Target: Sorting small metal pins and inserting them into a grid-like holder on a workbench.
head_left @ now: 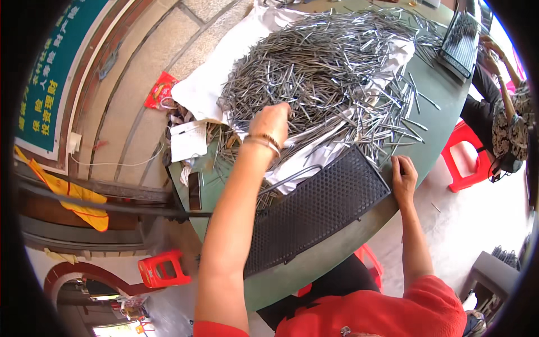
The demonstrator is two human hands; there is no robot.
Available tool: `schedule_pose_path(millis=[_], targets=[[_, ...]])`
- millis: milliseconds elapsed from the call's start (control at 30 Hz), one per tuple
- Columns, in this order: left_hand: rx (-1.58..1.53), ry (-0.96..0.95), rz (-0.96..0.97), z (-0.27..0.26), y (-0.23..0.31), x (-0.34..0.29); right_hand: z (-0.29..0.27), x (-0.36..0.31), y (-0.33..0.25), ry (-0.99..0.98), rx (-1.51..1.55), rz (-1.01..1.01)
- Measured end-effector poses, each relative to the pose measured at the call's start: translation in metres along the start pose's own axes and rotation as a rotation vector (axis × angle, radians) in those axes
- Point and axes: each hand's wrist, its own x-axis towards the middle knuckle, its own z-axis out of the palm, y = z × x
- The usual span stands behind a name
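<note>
A large heap of thin grey metal sticks [314,67] lies on a white sheet [208,73] over the green table. My left hand [270,123], with bracelets at the wrist, is at the near left side of the heap. Its fingers are curled closed, and whatever they hold is hidden. A black perforated rack [320,210] lies slanted along the table's near edge, in front of the heap; my left forearm passes over its left end. Just beyond the rack's right corner is my right hand [404,175], its fingers bent closed; what is in them does not show.
Loose sticks spill onto the green table [424,135] at right. A phone [195,191] and a white card [188,141] lie at left. Another filled rack [459,45] stands far right near another person's hands [494,50]. Red stools [466,157] stand around.
</note>
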Motion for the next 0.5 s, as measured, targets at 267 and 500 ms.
schedule_pose_path(millis=[267,500], targets=[[0.269,0.07,0.364,0.072,-0.082,0.089,0.003,0.001,-0.004,-0.002,0.025,0.031],[0.164,0.124,0.226,0.075,-0.055,0.185,0.0,0.004,-0.007,-0.013,0.03,0.086]])
